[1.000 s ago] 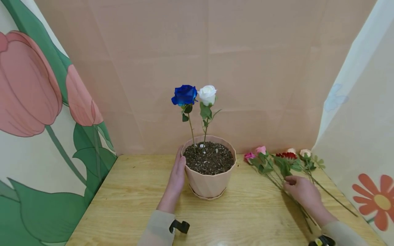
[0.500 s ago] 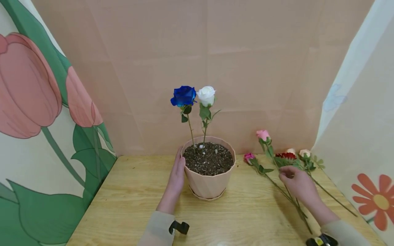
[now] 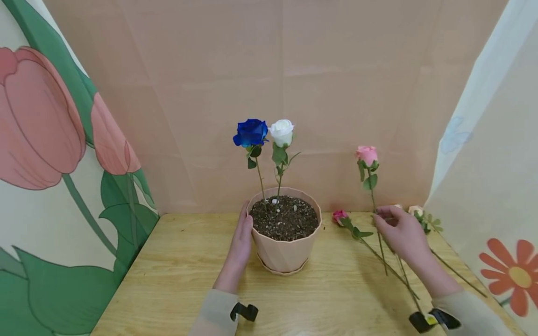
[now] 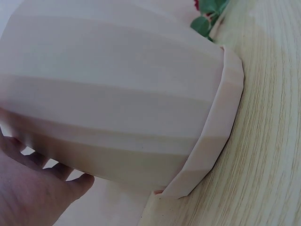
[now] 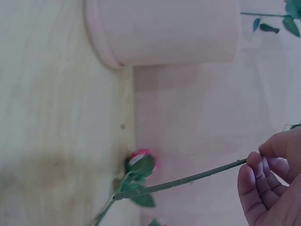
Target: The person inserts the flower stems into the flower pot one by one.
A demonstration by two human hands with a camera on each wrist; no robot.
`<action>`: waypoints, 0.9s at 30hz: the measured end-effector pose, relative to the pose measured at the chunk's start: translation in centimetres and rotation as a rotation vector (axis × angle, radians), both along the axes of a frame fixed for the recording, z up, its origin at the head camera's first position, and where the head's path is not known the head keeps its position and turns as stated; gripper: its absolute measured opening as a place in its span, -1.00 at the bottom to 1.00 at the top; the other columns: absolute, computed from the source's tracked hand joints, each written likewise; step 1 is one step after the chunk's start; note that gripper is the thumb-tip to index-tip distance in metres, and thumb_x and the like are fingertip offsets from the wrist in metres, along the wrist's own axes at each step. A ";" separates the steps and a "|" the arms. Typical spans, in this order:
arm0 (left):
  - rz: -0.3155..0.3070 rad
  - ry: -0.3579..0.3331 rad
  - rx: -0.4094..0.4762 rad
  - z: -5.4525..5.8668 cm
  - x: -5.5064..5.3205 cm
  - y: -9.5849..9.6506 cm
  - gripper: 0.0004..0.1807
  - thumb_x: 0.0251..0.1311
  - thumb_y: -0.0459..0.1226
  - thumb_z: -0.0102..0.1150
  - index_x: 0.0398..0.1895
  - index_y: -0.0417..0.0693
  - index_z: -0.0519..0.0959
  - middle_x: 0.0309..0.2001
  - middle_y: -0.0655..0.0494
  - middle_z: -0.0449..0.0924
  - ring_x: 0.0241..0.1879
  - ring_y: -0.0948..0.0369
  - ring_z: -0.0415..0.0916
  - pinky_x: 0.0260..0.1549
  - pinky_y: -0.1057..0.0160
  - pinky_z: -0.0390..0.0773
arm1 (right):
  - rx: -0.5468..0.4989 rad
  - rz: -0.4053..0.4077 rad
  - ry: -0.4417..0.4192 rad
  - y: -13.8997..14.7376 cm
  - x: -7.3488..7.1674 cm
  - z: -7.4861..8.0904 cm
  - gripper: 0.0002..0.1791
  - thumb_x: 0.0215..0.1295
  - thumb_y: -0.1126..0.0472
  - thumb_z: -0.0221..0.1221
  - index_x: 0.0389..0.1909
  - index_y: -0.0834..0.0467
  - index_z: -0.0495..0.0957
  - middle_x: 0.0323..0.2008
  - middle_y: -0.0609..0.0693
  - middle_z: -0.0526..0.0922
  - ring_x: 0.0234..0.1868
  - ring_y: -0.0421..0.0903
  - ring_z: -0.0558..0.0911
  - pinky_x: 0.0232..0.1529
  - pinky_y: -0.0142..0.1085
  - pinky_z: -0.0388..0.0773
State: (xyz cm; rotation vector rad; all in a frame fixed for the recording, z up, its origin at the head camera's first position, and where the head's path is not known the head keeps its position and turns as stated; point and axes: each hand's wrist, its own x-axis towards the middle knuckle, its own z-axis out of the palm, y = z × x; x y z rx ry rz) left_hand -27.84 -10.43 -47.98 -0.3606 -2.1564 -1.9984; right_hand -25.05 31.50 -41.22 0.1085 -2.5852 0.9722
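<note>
My right hand (image 3: 401, 231) pinches the green stem (image 5: 188, 179) of a pink rose (image 3: 367, 155) between thumb and fingers. The rose stands nearly upright, bloom on top, its lower stem end hanging free. My left hand (image 3: 241, 235) rests along the left side of a pale pink faceted flowerpot (image 3: 286, 254), fingers extended against its wall. Dark soil (image 3: 290, 219) fills the pot. A blue rose (image 3: 251, 133) and a white rose (image 3: 281, 133) stand in it, toward the back left. The left wrist view shows the pot's wall and saucer (image 4: 221, 117) close up.
Right of the pot, a magenta rose (image 3: 339, 216) lies on the wooden table (image 3: 176, 270). More flowers lie beyond, among them a cream rose (image 3: 416, 211), partly covered by my right hand. A pink sheet (image 3: 201, 93) hangs behind; printed flower panels flank the table.
My right hand has lifted the pink rose from among the lying flowers, moving slightly left and away from me. The rose has swung upright. My left hand has stayed on the pot.
</note>
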 end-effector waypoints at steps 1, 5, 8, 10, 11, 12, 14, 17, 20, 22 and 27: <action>-0.002 0.001 0.000 0.0 0.0 0.0 -0.31 0.83 0.11 -0.43 0.87 0.21 -0.12 0.82 0.10 -0.20 0.77 0.00 -0.24 0.69 -0.23 -0.16 | -0.013 0.003 0.001 -0.3 0.0 0.4 -0.55 0.68 -0.03 0.22 0.24 0.28 0.70 -0.04 0.19 0.80 -0.09 0.07 0.76 -0.26 -0.41 0.60; -0.010 -0.002 0.004 -0.1 0.0 0.0 -0.32 0.84 0.08 -0.43 0.87 0.22 -0.13 0.82 0.08 -0.21 0.77 0.00 -0.26 0.69 -0.24 -0.17 | -0.067 0.009 0.012 -1.3 0.2 2.0 -0.51 0.71 -0.09 0.18 0.21 0.27 0.71 -0.04 0.21 0.80 -0.18 -0.06 0.77 -0.27 -0.50 0.61; -0.012 -0.005 0.008 0.0 0.0 0.0 -0.33 0.84 0.07 -0.43 0.87 0.25 -0.14 0.82 0.09 -0.22 0.77 0.00 -0.26 0.69 -0.25 -0.17 | -0.106 0.018 0.022 -2.2 0.3 3.2 -0.50 0.71 -0.13 0.17 0.20 0.24 0.71 -0.06 0.21 0.80 -0.22 -0.11 0.77 -0.31 -0.48 0.63; -0.011 -0.005 0.007 0.0 0.0 -0.1 -0.33 0.84 0.08 -0.43 0.87 0.26 -0.13 0.82 0.12 -0.21 0.77 0.00 -0.25 0.69 -0.25 -0.17 | -0.124 0.031 0.032 -2.8 0.2 4.1 -0.50 0.71 -0.14 0.17 0.19 0.22 0.70 -0.09 0.19 0.79 -0.23 -0.15 0.76 -0.33 -0.43 0.66; -0.010 -0.004 0.008 0.0 0.0 -0.1 -0.33 0.84 0.08 -0.42 0.87 0.27 -0.13 0.82 0.12 -0.21 0.77 0.00 -0.25 0.68 -0.25 -0.17 | -0.133 0.039 0.040 -3.1 0.2 4.5 -0.51 0.71 -0.14 0.17 0.19 0.22 0.70 -0.10 0.18 0.79 -0.24 -0.16 0.75 -0.34 -0.42 0.68; -0.009 -0.002 0.008 0.0 0.0 -0.1 -0.33 0.84 0.08 -0.42 0.87 0.26 -0.13 0.82 0.11 -0.20 0.77 0.00 -0.25 0.68 -0.25 -0.17 | -0.135 0.044 0.047 -3.4 0.2 4.9 -0.51 0.71 -0.14 0.17 0.19 0.21 0.71 -0.11 0.16 0.80 -0.24 -0.18 0.74 -0.35 -0.41 0.67; -0.007 0.001 0.007 -0.1 0.0 -0.1 -0.33 0.84 0.09 -0.42 0.87 0.25 -0.12 0.82 0.11 -0.20 0.77 -0.01 -0.24 0.68 -0.25 -0.17 | -0.143 0.056 0.058 -4.0 0.3 5.7 -0.52 0.71 -0.14 0.17 0.19 0.20 0.71 -0.10 0.15 0.80 -0.23 -0.22 0.74 -0.34 -0.41 0.68; -0.007 0.002 0.008 0.0 0.0 -0.1 -0.32 0.84 0.09 -0.41 0.87 0.25 -0.12 0.82 0.10 -0.19 0.77 -0.01 -0.24 0.69 -0.24 -0.16 | -0.151 0.067 0.081 -4.8 0.3 6.8 -0.52 0.71 -0.14 0.17 0.20 0.19 0.71 -0.10 0.14 0.81 -0.20 -0.17 0.76 -0.30 -0.47 0.66; -0.006 0.004 0.004 0.0 0.1 -0.1 -0.32 0.84 0.09 -0.41 0.86 0.25 -0.12 0.82 0.09 -0.19 0.77 0.00 -0.24 0.69 -0.24 -0.16 | -0.168 0.081 0.108 -5.5 0.2 7.8 -0.54 0.71 -0.11 0.18 0.20 0.19 0.71 -0.10 0.15 0.82 -0.20 -0.17 0.76 -0.26 -0.51 0.65; -0.005 0.006 0.003 0.1 0.1 -0.1 -0.32 0.84 0.09 -0.41 0.87 0.24 -0.12 0.82 0.07 -0.20 0.77 -0.01 -0.24 0.68 -0.25 -0.16 | -0.177 0.089 0.129 -6.1 0.0 8.5 -0.56 0.71 -0.09 0.19 0.19 0.19 0.72 -0.11 0.14 0.82 -0.20 -0.19 0.76 -0.24 -0.54 0.63; -0.006 0.012 0.004 0.0 0.1 -0.1 -0.31 0.83 0.10 -0.40 0.87 0.21 -0.12 0.82 0.03 -0.20 0.77 -0.02 -0.24 0.69 -0.24 -0.16 | -0.189 0.114 0.192 -7.6 -0.3 10.1 -0.62 0.69 -0.05 0.23 0.13 0.17 0.75 -0.17 0.12 0.83 -0.25 -0.25 0.74 -0.23 -0.56 0.60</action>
